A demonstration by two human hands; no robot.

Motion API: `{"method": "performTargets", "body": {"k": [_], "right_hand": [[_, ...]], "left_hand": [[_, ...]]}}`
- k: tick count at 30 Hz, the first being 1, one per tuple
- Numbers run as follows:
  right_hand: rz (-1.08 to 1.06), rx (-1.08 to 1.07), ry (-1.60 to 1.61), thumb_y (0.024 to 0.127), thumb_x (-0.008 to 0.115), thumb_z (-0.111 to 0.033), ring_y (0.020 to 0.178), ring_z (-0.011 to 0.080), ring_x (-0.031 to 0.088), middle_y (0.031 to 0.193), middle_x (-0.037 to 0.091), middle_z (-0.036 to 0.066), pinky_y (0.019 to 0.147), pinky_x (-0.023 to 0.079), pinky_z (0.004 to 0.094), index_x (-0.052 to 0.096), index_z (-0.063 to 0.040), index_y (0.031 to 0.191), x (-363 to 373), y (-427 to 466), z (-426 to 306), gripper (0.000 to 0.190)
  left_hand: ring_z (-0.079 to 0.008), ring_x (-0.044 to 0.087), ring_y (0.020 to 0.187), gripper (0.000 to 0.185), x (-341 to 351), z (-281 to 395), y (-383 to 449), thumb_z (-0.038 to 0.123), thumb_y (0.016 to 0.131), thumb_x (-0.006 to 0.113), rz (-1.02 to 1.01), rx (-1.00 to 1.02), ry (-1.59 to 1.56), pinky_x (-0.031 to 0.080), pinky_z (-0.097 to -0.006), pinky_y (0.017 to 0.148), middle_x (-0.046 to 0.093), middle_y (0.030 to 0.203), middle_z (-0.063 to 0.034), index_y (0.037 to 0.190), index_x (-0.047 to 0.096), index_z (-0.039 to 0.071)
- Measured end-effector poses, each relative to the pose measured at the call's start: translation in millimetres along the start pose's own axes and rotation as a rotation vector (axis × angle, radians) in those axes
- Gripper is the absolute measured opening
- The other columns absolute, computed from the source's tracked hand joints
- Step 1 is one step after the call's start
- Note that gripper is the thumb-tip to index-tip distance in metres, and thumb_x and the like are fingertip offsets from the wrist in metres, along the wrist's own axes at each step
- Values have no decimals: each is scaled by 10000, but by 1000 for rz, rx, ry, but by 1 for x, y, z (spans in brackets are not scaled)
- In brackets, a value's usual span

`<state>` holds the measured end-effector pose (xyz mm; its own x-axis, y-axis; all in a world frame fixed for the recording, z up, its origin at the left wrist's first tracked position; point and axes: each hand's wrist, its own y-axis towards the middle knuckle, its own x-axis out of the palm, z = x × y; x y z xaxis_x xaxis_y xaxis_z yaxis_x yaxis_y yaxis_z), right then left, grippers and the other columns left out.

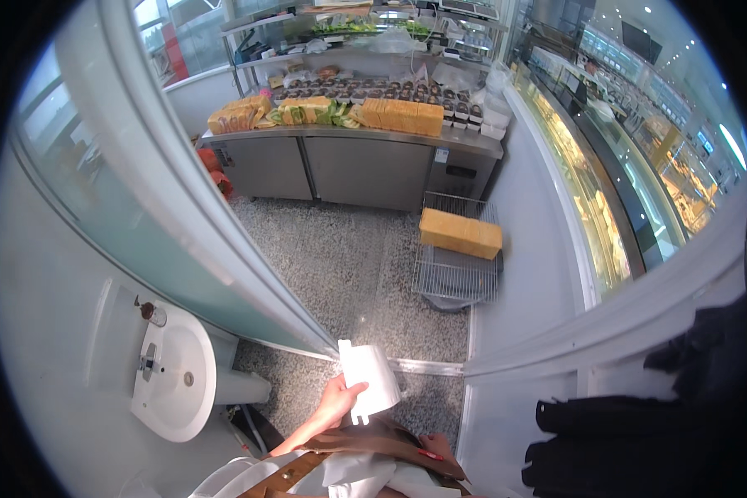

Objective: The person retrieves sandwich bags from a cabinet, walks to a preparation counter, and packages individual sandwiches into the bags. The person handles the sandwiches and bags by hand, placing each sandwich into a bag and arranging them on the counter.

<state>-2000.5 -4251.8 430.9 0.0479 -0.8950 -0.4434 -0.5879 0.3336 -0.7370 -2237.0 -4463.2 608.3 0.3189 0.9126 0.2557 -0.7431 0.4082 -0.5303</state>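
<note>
My left hand [339, 401] grips a bright white object [375, 380] in front of my body, with the thumb lying over its near side. It has a rounded right side and a straight strip along the left. Glare washes out its detail, so its exact kind does not show. My right hand [437, 444] is low beside the brown apron [373, 441], near a small red item [431, 455] on it. The fingers of that hand are mostly hidden, and whether they hold anything does not show.
A doorway sill [426, 366] crosses the speckled floor ahead. On the left is a white washbasin [183, 408]. Beyond, a long bread loaf [460, 233] sits on a wire rack [454, 283]. Sliced loaves [401, 116] line a steel counter [367, 171]. Dark clothing [604, 436] hangs right.
</note>
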Motion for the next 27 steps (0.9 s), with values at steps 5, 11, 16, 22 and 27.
{"method": "performTargets", "body": {"k": [5,11,16,22,27], "right_hand": [[301,-67,79,842,608,-365,684,331,690,674,645,237,668,512,453,706,35,788,-37,100,-6,416],[333,81,55,835,615,-354,725,398,694,701,650,259,693,531,470,706,24,781,-122,154,-92,392],[473,-71,-36,862,616,-396,773,434,683,750,655,279,688,518,496,703,35,782,-160,245,-124,448],[414,-181,-124,864,640,-500,637,358,676,634,637,228,611,499,478,670,34,709,-188,325,-194,557],[145,-103,-203,772,721,-400,675,324,681,684,671,187,646,530,451,700,4,771,-239,423,-241,405]], "left_hand": [[-164,676,933,272,4,24,97,84,906,664,-19,25,122,533,-308,821,728,1043,-103,1149,672,-37],[-159,649,990,299,19,98,165,72,897,665,-73,84,58,498,-308,877,710,1095,-93,1171,649,-45],[-157,648,988,290,8,131,203,55,899,662,31,72,-37,498,-308,880,706,1095,-96,1167,639,-52],[-153,652,941,292,-5,144,236,52,896,678,273,75,-126,511,-302,830,710,1062,-99,1161,636,-62],[-183,650,930,319,-14,167,268,59,875,695,507,67,-195,515,-326,836,703,1078,-121,1159,636,-73]]}}
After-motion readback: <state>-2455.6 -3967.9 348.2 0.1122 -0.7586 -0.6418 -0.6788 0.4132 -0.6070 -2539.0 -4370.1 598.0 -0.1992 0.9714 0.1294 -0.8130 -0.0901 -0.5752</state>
